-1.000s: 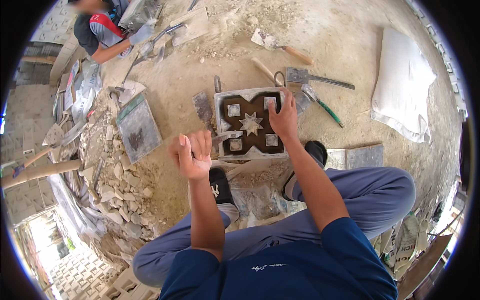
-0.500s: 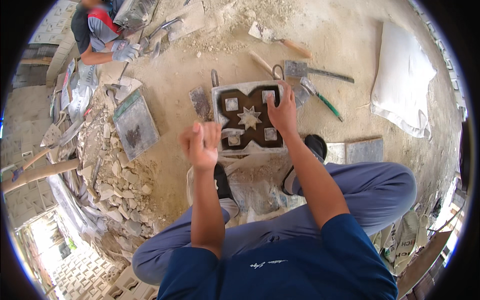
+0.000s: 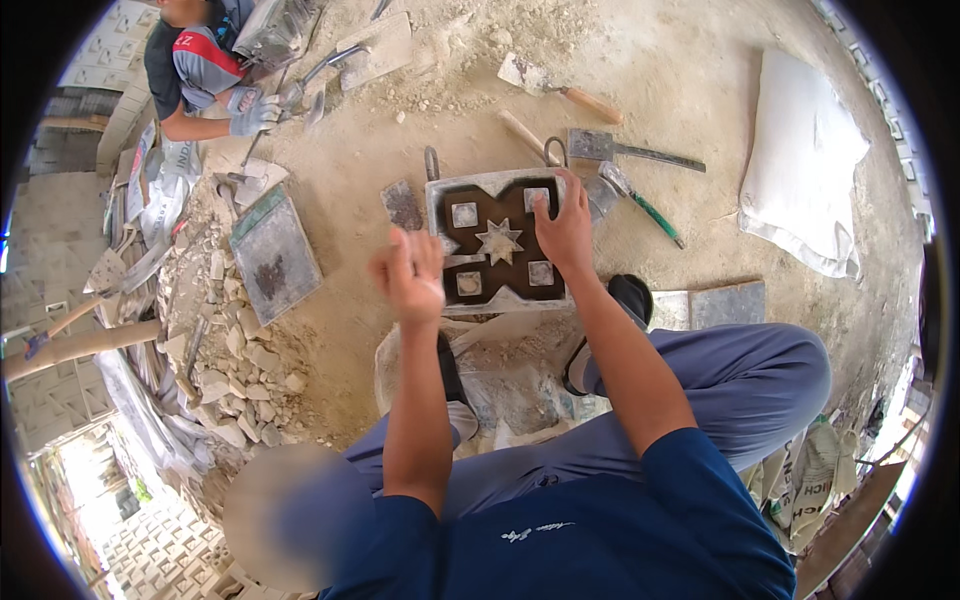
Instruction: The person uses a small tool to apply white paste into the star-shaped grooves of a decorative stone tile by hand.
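Note:
In front of my feet lies a square metal mould [image 3: 497, 297] with brown recesses, a star-shaped block [image 3: 499, 242] in the middle and small square blocks near its corners. My left hand [image 3: 411, 272] is closed at the mould's left edge. From its fingers a thin flat blade [image 3: 466, 260] reaches over the recess; its handle is hidden in the hand. My right hand [image 3: 566, 232] grips the mould's upper right corner, thumb by the square block there and fingers over the rim.
Left of the mould lie a small rectangular plate [image 3: 402, 205], a larger grey board [image 3: 277, 260] and rubble [image 3: 250, 350]. Beyond and right are a trowel [image 3: 585, 103], a metal paddle [image 3: 592, 145], a green-handled tool [image 3: 655, 222] and a white sack [image 3: 805, 165]. A gloved co-worker [image 3: 205, 80] crouches far left.
My left hand has risen slightly, and the blade has shifted a little upward over the mould. My right hand stays on the corner. A blurred patch now covers the lower left.

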Tool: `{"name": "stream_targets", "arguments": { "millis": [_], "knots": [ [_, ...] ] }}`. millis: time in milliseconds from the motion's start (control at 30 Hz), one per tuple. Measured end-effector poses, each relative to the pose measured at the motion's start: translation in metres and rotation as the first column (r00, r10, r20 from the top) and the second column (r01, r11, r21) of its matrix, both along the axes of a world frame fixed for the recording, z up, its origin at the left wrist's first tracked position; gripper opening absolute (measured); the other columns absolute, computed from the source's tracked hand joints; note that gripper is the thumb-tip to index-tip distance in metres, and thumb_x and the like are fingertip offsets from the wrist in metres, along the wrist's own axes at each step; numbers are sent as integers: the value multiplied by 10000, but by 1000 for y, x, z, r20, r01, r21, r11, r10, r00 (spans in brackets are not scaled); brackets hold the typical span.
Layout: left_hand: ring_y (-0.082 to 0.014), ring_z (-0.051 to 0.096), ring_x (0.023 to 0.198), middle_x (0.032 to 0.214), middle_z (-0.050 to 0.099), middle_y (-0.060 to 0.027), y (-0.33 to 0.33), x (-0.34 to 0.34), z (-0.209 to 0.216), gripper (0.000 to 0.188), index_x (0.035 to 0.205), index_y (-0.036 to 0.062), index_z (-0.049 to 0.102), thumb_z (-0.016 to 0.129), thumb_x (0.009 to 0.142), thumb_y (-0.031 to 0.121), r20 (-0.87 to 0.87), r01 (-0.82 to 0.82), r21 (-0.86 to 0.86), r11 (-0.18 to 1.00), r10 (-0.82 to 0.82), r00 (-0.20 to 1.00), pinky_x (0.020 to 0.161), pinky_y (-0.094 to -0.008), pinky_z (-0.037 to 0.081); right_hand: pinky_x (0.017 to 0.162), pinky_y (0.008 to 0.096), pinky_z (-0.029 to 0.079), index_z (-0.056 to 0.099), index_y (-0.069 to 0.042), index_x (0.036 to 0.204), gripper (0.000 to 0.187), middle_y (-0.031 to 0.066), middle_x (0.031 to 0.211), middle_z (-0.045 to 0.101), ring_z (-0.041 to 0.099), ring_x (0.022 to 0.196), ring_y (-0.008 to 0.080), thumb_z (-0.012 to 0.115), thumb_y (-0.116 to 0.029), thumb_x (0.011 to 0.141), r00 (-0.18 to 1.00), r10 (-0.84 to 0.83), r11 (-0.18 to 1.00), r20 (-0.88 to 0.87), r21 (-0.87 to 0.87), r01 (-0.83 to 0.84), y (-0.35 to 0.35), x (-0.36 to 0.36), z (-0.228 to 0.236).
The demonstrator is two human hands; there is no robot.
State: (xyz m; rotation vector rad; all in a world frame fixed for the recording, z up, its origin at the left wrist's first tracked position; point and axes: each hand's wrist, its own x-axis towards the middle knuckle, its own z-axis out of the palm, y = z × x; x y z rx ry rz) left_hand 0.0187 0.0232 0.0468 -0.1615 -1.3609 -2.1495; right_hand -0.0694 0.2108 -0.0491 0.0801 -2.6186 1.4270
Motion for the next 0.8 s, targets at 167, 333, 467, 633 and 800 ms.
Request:
{"name": "stream_targets", "arguments": {
  "millis": [167,333,467,633,800],
  "knots": [
    [-101,236,421,485,302,13,-2,13,-11,438,659,112,402,409,1094,162,51,43,-6,999,-43,998,404,-275,208,1038,493,460,482,-87,1373,479,233,1340,553,508,1278,444,645,-197,937,1000,7,999,-12,-33,-7,-2,-2,4],
    [-107,232,427,483,279,20,9,2,-4,464,638,116,357,415,1094,182,135,12,53,999,-19,991,418,-303,205,1038,495,459,483,-83,1373,477,237,1330,559,509,1276,447,645,-189,937,999,8,1000,-35,-18,-9,0,-2,0],
    [-117,244,430,499,294,11,13,10,-18,438,657,96,358,415,1089,140,-26,112,29,993,-112,993,440,-312,230,1040,497,458,485,-84,1375,475,231,1336,556,509,1276,448,645,-191,940,1000,6,1000,-27,-26,-7,2,-7,0],
    [-115,264,448,509,307,12,16,19,-3,419,687,111,354,396,1097,188,-5,110,-63,992,-110,994,461,-304,251,1037,502,458,485,-77,1373,480,234,1327,561,512,1270,452,649,-188,936,1000,4,1000,-22,-3,-4,4,-4,-6],
    [-104,268,457,528,307,12,10,10,-22,342,754,106,405,372,1092,147,-13,47,-93,995,-48,999,457,-293,262,1035,504,457,483,-68,1375,484,234,1311,571,513,1267,451,646,-183,934,999,4,1000,-54,-8,-5,-2,-5,-1]
  ]
}}
